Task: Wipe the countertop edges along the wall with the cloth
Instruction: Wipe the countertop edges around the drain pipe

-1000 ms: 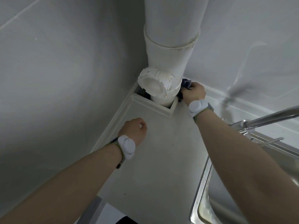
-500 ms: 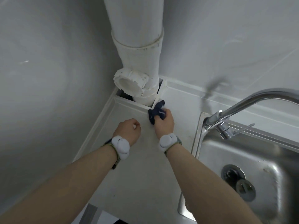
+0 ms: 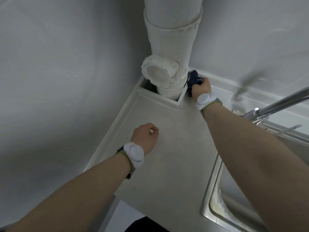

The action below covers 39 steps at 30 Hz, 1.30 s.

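head cam: right hand (image 3: pixel 201 87) has its fingers clamped on the dark cloth (image 3: pixel 194 79), bunched just ahead of them against the pipe (image 3: pixel 172 47). left hand (image 3: pixel 146 138) loosely curled, empty, resting on the counter (image 3: pixel 167 148). i'd press low into the wall seam.

The pipe (image 3: pixel 170 39) stands in the far corner where two walls meet, passing down through a cut-out in the desk (image 3: pixel 167 148). Just right of the pipe, by the back wall, lies the cloth (image 3: pixel 194 79) under the right hand (image 3: pixel 201 87). The left hand (image 3: pixel 145 138) rests nearer, at the desk's middle. The sink (image 3: pixel 234 206) sits at the right, the faucet (image 3: pixel 280 104) behind it.
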Each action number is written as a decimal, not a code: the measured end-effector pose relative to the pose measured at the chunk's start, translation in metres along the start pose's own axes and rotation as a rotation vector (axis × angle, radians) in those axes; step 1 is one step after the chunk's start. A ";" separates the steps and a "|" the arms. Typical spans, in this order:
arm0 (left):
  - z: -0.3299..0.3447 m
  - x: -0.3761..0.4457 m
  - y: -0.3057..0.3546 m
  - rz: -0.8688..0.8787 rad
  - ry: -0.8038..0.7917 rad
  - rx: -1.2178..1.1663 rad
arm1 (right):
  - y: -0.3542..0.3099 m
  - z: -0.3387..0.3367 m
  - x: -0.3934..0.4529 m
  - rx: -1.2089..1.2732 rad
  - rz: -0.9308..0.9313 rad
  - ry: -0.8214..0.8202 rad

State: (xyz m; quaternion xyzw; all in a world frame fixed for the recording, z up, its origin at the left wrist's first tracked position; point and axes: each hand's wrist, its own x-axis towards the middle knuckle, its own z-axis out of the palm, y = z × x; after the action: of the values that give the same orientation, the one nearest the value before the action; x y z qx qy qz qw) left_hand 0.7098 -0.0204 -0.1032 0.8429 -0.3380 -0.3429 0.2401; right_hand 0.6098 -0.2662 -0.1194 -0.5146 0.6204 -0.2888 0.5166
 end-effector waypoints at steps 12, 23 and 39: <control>0.005 -0.007 0.004 -0.047 0.057 0.071 | 0.047 -0.005 -0.110 -0.121 -0.074 -0.158; 0.000 -0.030 0.001 -0.008 0.124 0.051 | -0.002 0.047 -0.107 -1.006 -1.159 -0.381; -0.068 -0.027 -0.047 -0.099 0.217 -0.090 | -0.018 0.129 -0.116 -1.695 -1.118 -0.461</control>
State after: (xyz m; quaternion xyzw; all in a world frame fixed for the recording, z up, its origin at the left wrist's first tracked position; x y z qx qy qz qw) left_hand 0.7650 0.0424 -0.0778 0.8790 -0.2525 -0.2758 0.2957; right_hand 0.7299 -0.1407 -0.1022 -0.9656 0.1792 0.1488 -0.1158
